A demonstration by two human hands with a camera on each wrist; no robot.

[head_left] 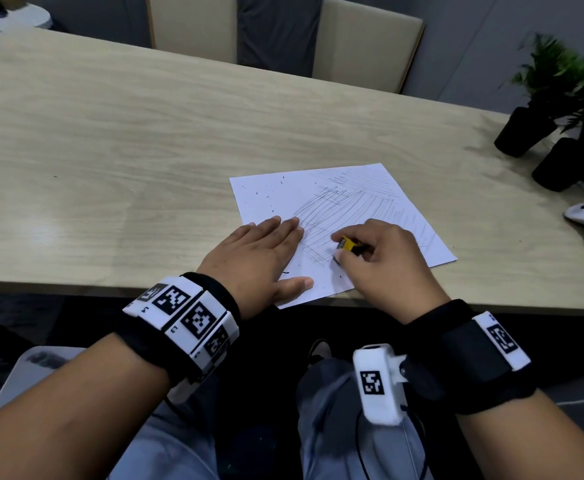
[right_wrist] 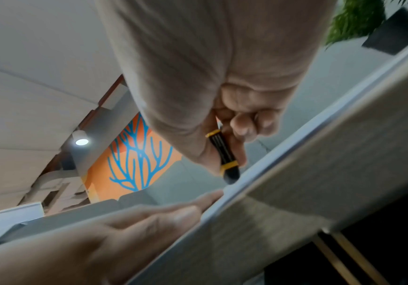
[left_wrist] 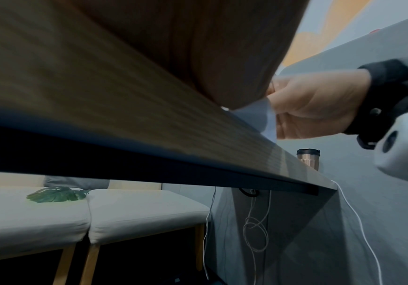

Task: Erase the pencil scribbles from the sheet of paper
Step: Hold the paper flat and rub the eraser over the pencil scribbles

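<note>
On the worktop (head_left: 110, 140), near its front edge, the left hand (head_left: 256, 254) presses flat, fingers straight, on the sheet of paper (head_left: 283, 199). Right hand (head_left: 387, 258) grip is clamped on the eraser (head_left: 347, 244), touching the pencil scribbles (head_left: 346, 209).

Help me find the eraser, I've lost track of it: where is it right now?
In the head view, the eraser is pinched in the right hand, its tip down on the paper near the table's front edge, right of the flat left hand.
</note>
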